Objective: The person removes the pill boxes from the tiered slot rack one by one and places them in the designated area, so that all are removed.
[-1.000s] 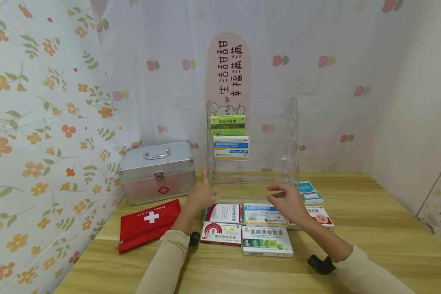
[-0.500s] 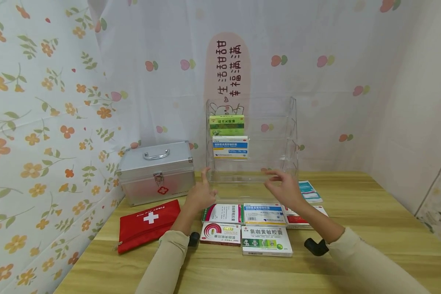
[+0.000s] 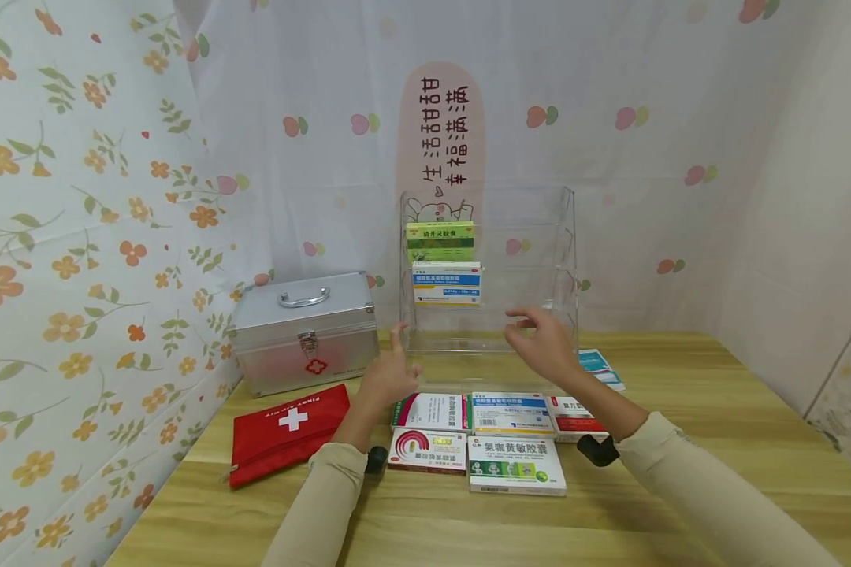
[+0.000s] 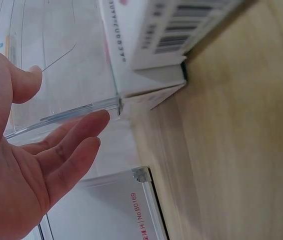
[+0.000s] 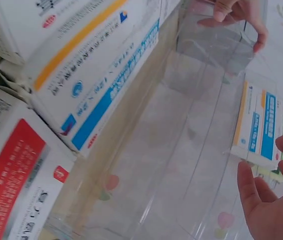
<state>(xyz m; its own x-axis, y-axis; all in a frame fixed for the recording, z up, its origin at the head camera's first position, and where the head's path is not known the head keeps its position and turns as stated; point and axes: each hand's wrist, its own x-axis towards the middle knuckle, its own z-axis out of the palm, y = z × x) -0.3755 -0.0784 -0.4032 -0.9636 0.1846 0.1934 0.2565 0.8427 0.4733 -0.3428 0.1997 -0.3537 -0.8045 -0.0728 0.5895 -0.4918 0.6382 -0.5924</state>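
A clear tiered rack (image 3: pixel 492 346) stands at the table's back. My left hand (image 3: pixel 388 378) is at its left side. In the left wrist view the side panel (image 4: pixel 94 106) runs between the thumb and the loosely extended fingers; firm contact cannot be told. My right hand (image 3: pixel 542 346) hovers before the lower tiers with loosely bent fingers, holding nothing. Up the rack's left side stand a green medicine box (image 3: pixel 440 244) and, one tier lower, a blue-and-white medicine box (image 3: pixel 447 285). In the right wrist view my right fingers (image 5: pixel 249 185) appear near this blue-and-white box.
Before the rack lie several medicine boxes in two rows, including a green-and-white one (image 3: pixel 516 465) and a red-and-white one (image 3: pixel 574 417). A teal packet (image 3: pixel 599 368) lies behind right. At left are a silver case (image 3: pixel 305 331) and a red first-aid pouch (image 3: pixel 287 433).
My right hand has risen from above the boxes on the table and shifted slightly left, towards the rack. More of the red-and-white box shows now. My left hand has stayed beside the rack.
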